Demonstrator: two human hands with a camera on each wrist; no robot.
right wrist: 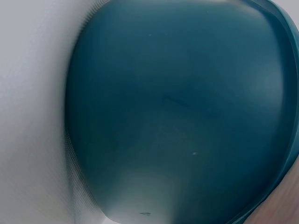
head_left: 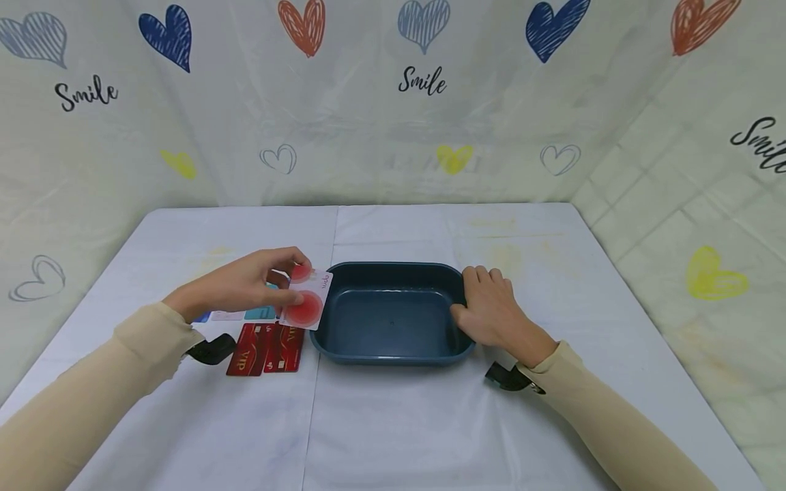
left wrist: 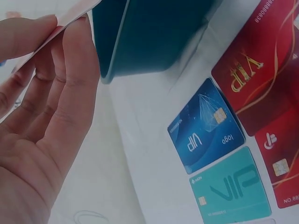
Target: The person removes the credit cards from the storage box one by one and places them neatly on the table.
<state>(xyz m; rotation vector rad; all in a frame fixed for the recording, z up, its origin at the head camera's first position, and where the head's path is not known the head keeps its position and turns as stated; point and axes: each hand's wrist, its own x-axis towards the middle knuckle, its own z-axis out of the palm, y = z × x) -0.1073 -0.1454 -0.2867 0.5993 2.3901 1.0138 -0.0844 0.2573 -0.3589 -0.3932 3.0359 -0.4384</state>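
Note:
My left hand (head_left: 242,278) pinches a white card with red circles (head_left: 312,300) between thumb and fingers, at the left rim of a dark blue plastic bin (head_left: 393,360). In the left wrist view the card (left wrist: 74,14) is seen nearly edge-on, above the fingers. At the other end, my right hand (head_left: 491,307) holds the bin's right rim, the fingers over the edge and the thumb on the inner side. The right wrist view is filled mostly by the bin's outer wall (right wrist: 177,112); only a strip of the hand shows there.
Red VIP cards (head_left: 248,351) lie left of the bin on the white-covered table (head_left: 393,429). Behind them are a blue VIP card (left wrist: 205,126) and a teal VIP card (left wrist: 231,186), partly hidden by my left hand in the head view. A printed curtain (head_left: 368,123) hangs behind the table.

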